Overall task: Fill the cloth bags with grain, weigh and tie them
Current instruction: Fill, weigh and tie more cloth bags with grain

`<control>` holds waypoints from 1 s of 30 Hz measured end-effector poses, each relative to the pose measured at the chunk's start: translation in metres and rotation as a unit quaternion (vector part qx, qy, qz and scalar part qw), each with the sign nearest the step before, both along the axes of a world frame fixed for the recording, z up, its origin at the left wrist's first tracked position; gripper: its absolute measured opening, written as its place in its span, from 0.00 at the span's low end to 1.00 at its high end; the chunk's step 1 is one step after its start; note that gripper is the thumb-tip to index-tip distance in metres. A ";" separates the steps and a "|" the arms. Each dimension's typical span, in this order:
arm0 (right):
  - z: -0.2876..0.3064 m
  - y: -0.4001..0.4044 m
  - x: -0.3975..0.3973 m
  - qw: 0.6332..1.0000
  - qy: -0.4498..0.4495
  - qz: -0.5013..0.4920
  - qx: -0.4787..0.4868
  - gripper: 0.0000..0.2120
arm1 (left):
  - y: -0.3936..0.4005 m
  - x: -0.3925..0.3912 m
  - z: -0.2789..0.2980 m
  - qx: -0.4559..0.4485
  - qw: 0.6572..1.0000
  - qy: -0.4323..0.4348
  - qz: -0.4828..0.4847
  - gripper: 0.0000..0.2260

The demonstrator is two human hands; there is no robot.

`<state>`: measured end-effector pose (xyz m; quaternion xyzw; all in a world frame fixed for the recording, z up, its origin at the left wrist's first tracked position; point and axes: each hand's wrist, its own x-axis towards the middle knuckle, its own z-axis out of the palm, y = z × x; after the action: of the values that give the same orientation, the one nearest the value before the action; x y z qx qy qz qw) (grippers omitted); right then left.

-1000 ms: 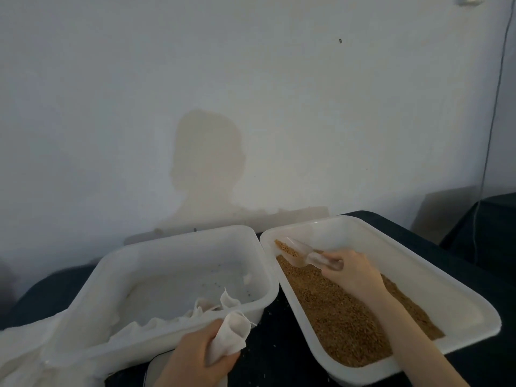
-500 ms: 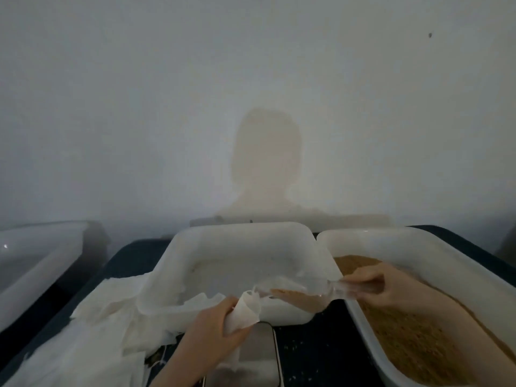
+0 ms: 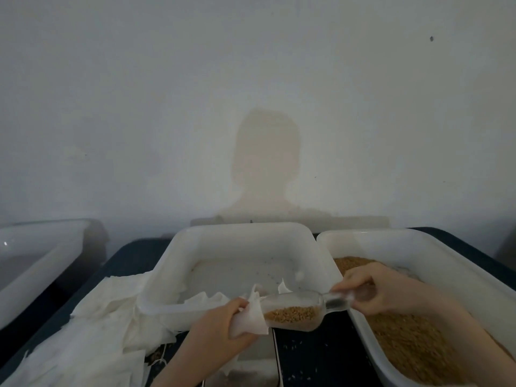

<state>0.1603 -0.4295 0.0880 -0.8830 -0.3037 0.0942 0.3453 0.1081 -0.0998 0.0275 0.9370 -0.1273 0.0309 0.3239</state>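
Now, from the head camera, the right hand (image 3: pixel 391 293) has its fingers curled around the handle of a clear plastic scoop (image 3: pixel 296 311), which lies nearly level and carries a heap of brown grain (image 3: pixel 291 314) in its lower half. The scoop's open end meets the mouth of a small white cloth bag (image 3: pixel 250 319), which the left hand (image 3: pixel 220 331) pinches just below the opening, fingers wrapped round the fabric. Bag and scoop hang over a metal scale pan (image 3: pixel 251 370) on the dark table (image 3: pixel 321 356), between an almost bare white tray (image 3: pixel 240 233) and the white tray of grain (image 3: pixel 413 344) on the right. More flat cloth bags (image 3: pixel 92 331) lie heaped to the left.

To pour well, I judge the bag's mouth should be held wide and round, with the scoop's lip set inside it rather than merely against it. The handle should then rise slowly so the grain slides in a thin stream; a quick tip would likely spill past the soft rim, as the loose kernels (image 3: pixel 296 344) scattered on the table suggest. Keeping the bag low over the pan would catch any strays.
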 end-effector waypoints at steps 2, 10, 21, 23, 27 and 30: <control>0.001 0.001 -0.001 1.000 -0.001 -0.001 -0.009 0.17 | -0.003 -0.001 0.001 0.006 1.000 0.005 -0.006 0.23; 0.016 0.017 -0.006 0.998 -0.021 -0.016 -0.066 0.18 | -0.013 0.004 -0.004 0.043 0.999 -0.008 -0.001 0.32; 0.070 0.085 -0.007 0.869 -0.344 -0.049 -0.353 0.20 | -0.038 0.013 -0.023 -0.050 0.991 -0.014 0.121 0.19; 0.074 0.100 -0.013 0.837 -0.388 -0.048 -0.381 0.19 | -0.043 0.012 -0.023 -0.049 0.991 0.002 0.127 0.20; 0.081 0.119 -0.021 0.795 -0.439 -0.046 -0.416 0.17 | -0.042 0.006 -0.022 -0.074 0.991 0.018 0.113 0.28; 0.081 0.125 -0.023 0.775 -0.464 -0.046 -0.427 0.18 | -0.043 0.006 -0.021 -0.087 0.989 0.015 0.115 0.28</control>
<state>0.1371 -0.3043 0.1686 -0.8892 -0.3144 -0.2233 -0.2463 0.1137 -0.1424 0.0067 0.9140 -0.0108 0.0650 0.4002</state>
